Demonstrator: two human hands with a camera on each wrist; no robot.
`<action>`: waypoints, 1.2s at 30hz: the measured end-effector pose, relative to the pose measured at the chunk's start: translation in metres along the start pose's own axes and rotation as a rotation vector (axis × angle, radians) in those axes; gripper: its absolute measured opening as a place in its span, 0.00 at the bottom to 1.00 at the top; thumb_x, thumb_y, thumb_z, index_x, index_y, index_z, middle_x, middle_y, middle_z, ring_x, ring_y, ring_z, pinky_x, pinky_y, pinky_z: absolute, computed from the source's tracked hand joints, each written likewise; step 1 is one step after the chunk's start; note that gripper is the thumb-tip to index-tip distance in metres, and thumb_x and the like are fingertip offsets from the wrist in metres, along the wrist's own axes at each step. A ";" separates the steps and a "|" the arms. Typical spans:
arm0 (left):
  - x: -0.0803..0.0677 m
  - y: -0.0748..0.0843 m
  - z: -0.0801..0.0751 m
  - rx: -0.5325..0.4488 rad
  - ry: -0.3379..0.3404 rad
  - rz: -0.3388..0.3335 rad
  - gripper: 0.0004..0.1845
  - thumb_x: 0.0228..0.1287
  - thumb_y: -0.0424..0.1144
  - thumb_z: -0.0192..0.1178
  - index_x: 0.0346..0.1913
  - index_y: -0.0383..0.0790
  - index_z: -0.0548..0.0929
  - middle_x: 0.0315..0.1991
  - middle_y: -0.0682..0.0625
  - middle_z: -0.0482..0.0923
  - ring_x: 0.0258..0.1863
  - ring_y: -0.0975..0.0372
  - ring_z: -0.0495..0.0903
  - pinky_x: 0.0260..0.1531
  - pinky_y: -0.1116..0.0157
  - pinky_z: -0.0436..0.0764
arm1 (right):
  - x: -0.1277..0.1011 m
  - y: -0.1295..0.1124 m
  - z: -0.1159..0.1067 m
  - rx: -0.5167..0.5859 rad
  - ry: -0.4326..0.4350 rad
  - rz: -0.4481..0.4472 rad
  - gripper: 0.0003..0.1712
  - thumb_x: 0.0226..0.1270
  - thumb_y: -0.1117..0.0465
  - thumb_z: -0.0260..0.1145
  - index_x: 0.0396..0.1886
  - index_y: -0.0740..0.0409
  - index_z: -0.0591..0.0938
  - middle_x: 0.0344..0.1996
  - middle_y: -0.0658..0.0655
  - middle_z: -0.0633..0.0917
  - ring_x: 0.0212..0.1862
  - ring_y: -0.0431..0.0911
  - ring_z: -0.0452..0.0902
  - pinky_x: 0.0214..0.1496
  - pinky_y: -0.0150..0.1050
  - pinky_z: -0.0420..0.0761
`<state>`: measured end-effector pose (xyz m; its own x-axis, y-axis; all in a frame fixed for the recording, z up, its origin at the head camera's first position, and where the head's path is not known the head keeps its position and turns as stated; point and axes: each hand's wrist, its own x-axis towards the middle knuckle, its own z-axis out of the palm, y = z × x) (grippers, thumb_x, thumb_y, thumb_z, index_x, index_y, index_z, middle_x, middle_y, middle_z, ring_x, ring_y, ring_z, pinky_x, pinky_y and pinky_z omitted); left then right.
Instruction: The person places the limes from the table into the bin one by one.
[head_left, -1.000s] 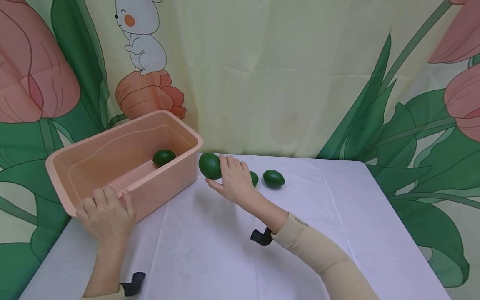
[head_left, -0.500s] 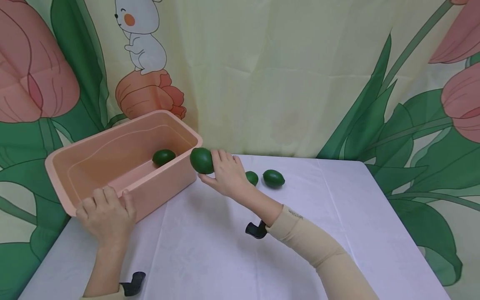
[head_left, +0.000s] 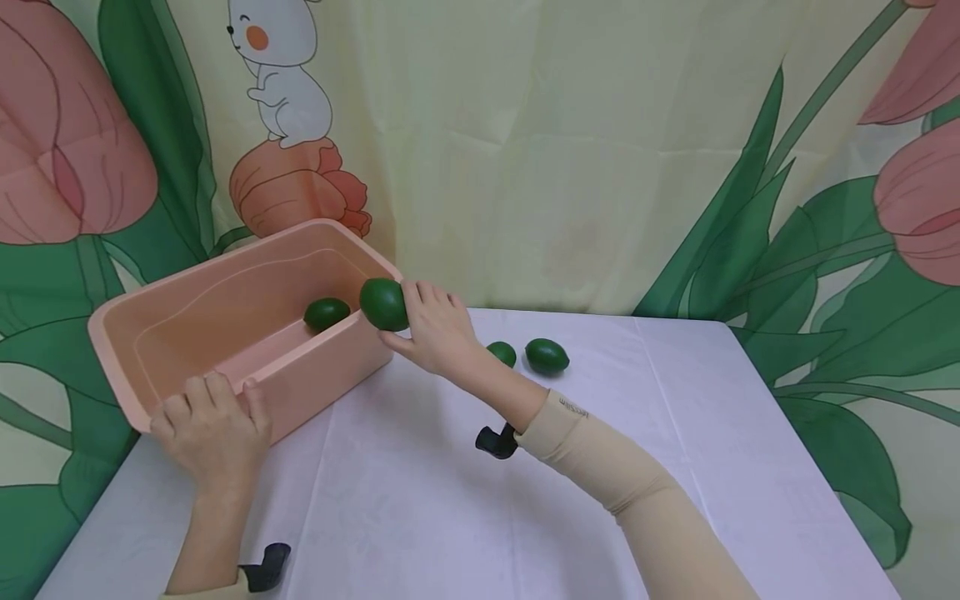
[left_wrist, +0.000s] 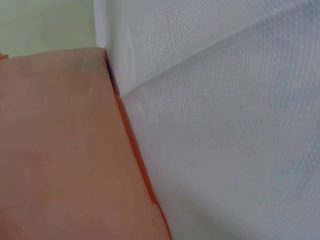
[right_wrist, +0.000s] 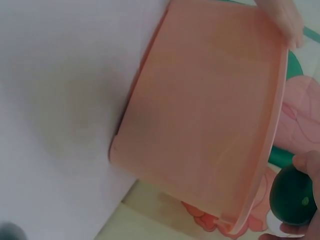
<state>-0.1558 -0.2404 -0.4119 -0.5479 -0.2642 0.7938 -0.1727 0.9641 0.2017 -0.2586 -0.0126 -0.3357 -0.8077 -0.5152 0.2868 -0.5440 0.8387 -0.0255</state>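
In the right hand point(head_left: 435, 329), near the centre of the head frame, clamped between thumb and fingers: a glossy dark-green, lemon-shaped fruit point(head_left: 383, 304). Held at the right-hand end of a long peach-pink plastic bin point(head_left: 333, 375), overlapping its rim there; seen apart from the rim at lower right of the right-wrist frame. In the left hand point(head_left: 213, 433), lower left, gripped with curled fingers: the bin's near rim. Inside, toward the right end: a second green fruit point(head_left: 326, 313). Right of centre, on the white-clothed tabletop point(head_left: 420, 500): a half-hidden green fruit point(head_left: 503, 352) and a whole green fruit point(head_left: 547, 356).

Best, probably, to clear the rim fully, brace the bin, then lower gently rather than drop, being rounded and likely to roll.

Cut off at the right-wrist frame's edge: most of the right hand. Not discernible in the left-wrist frame: the left hand. Too blurred to name: a dark shape point(right_wrist: 11, 232), lower left of the right-wrist frame.
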 end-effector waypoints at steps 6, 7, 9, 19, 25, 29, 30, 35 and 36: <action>0.000 0.000 0.000 0.003 0.005 -0.002 0.29 0.65 0.52 0.32 0.35 0.23 0.66 0.32 0.30 0.64 0.33 0.39 0.62 0.35 0.45 0.59 | 0.013 -0.007 -0.005 0.006 -0.004 -0.010 0.41 0.59 0.34 0.52 0.62 0.56 0.61 0.47 0.53 0.73 0.50 0.44 0.68 0.49 0.40 0.68; 0.000 0.000 0.000 0.004 0.005 0.000 0.29 0.65 0.52 0.32 0.35 0.23 0.66 0.32 0.30 0.64 0.33 0.39 0.62 0.36 0.45 0.59 | 0.015 -0.008 -0.006 0.005 -0.006 -0.011 0.41 0.59 0.34 0.52 0.62 0.56 0.61 0.48 0.53 0.73 0.51 0.44 0.68 0.49 0.39 0.68; 0.001 0.000 0.001 0.002 0.010 0.003 0.29 0.65 0.52 0.32 0.35 0.23 0.66 0.32 0.30 0.64 0.34 0.39 0.62 0.36 0.45 0.59 | 0.019 -0.010 -0.007 -0.008 -0.011 -0.013 0.41 0.59 0.34 0.52 0.62 0.55 0.60 0.48 0.53 0.73 0.51 0.44 0.67 0.48 0.39 0.68; 0.001 0.000 0.002 0.005 0.017 -0.005 0.29 0.65 0.52 0.32 0.33 0.22 0.66 0.31 0.30 0.64 0.33 0.38 0.63 0.37 0.44 0.59 | 0.041 -0.020 -0.011 -0.057 -0.085 0.014 0.42 0.58 0.31 0.49 0.64 0.53 0.58 0.52 0.51 0.70 0.50 0.43 0.67 0.47 0.37 0.66; 0.001 -0.001 0.002 -0.010 0.024 -0.007 0.29 0.65 0.51 0.33 0.33 0.22 0.66 0.31 0.29 0.64 0.33 0.38 0.62 0.37 0.44 0.59 | 0.054 -0.026 -0.008 -0.083 -0.120 0.034 0.41 0.58 0.31 0.48 0.63 0.52 0.58 0.52 0.50 0.69 0.51 0.42 0.66 0.47 0.37 0.65; 0.001 0.000 0.002 -0.007 0.014 -0.009 0.29 0.65 0.52 0.32 0.34 0.22 0.66 0.31 0.30 0.64 0.33 0.38 0.62 0.38 0.44 0.59 | 0.062 -0.028 -0.005 -0.106 -0.129 0.039 0.40 0.59 0.30 0.47 0.61 0.52 0.58 0.52 0.50 0.69 0.50 0.42 0.67 0.47 0.36 0.65; 0.001 0.000 0.002 -0.005 0.009 -0.009 0.29 0.65 0.52 0.32 0.34 0.22 0.66 0.31 0.30 0.64 0.33 0.38 0.62 0.37 0.44 0.59 | 0.063 -0.028 -0.004 -0.110 -0.131 0.040 0.40 0.58 0.30 0.47 0.61 0.52 0.59 0.52 0.51 0.69 0.50 0.42 0.67 0.47 0.37 0.65; 0.000 0.000 0.002 0.008 -0.008 -0.007 0.29 0.65 0.52 0.32 0.34 0.22 0.66 0.31 0.30 0.64 0.33 0.38 0.63 0.37 0.44 0.59 | 0.070 -0.030 0.001 -0.134 -0.154 0.050 0.41 0.58 0.29 0.46 0.62 0.51 0.58 0.50 0.50 0.69 0.49 0.43 0.67 0.47 0.37 0.65; 0.000 0.000 0.002 0.005 -0.005 -0.007 0.29 0.65 0.51 0.32 0.34 0.22 0.66 0.31 0.30 0.64 0.33 0.38 0.63 0.37 0.44 0.59 | 0.071 -0.030 0.002 -0.140 -0.160 0.051 0.41 0.58 0.29 0.45 0.62 0.51 0.58 0.50 0.50 0.69 0.49 0.43 0.66 0.46 0.37 0.65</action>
<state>-0.1571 -0.2408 -0.4133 -0.5507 -0.2707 0.7896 -0.1805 0.9622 0.2040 -0.2998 -0.0749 -0.3161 -0.8652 -0.4835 0.1331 -0.4735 0.8750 0.1008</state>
